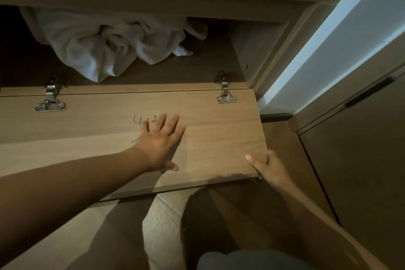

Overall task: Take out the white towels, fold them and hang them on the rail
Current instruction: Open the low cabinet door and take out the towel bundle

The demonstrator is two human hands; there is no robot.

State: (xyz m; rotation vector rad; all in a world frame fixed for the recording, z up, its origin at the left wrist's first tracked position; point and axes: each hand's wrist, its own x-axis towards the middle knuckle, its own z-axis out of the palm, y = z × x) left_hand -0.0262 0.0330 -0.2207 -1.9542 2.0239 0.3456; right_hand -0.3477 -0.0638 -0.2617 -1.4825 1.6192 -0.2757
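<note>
Inside lie crumpled towels (105,44); left fingers (174,121) splay on door (219,133), right fingers (272,158) grip it.

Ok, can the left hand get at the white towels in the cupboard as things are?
Probably yes. The flap door lies folded down, the left hand rests flat on it holding nothing, and nothing shows between it and the white towels crumpled inside.

We see a door flap (219,133) in light tan wood with fine straight grain, and black handwritten marks (145,119) on it. Silver hinges (226,94) sit at its far edge. Beyond it the white towels (114,46) show greyish folds against a dark brown cabinet floor (197,68). To its right runs a pale bluish-white wall strip (328,50). Below it are pale grey floor tiles (162,221).
</note>
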